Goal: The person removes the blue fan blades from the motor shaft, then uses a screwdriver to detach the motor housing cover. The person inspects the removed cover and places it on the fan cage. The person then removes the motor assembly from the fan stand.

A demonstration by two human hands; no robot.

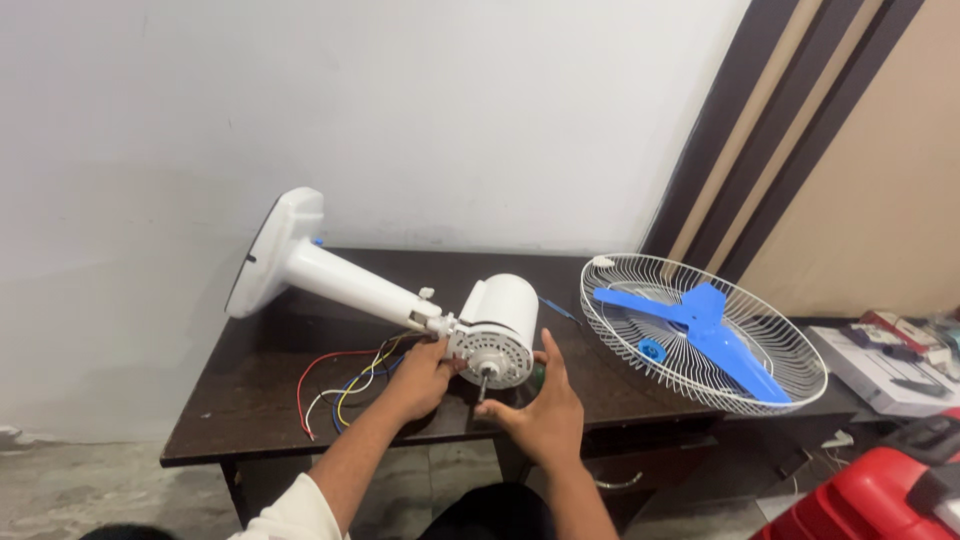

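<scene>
A white fan body lies on its side on a dark wooden table (250,400): round base (272,250) at the left, stand tube, and motor housing (497,330) with its shaft pointing at me. My left hand (420,375) grips the neck joint just left of the motor. My right hand (540,405) sits in front of the motor below the shaft, fingers curled around a small dark green object (537,376) that is mostly hidden. Loose red, yellow, blue and white wires (335,385) trail from the neck across the table.
A white wire fan guard (700,335) with a blue three-blade propeller (700,320) lying in it rests on the table's right end. A thin blue-handled tool (558,309) lies behind the motor. A white box (880,370) and a red case (880,495) stand at the right.
</scene>
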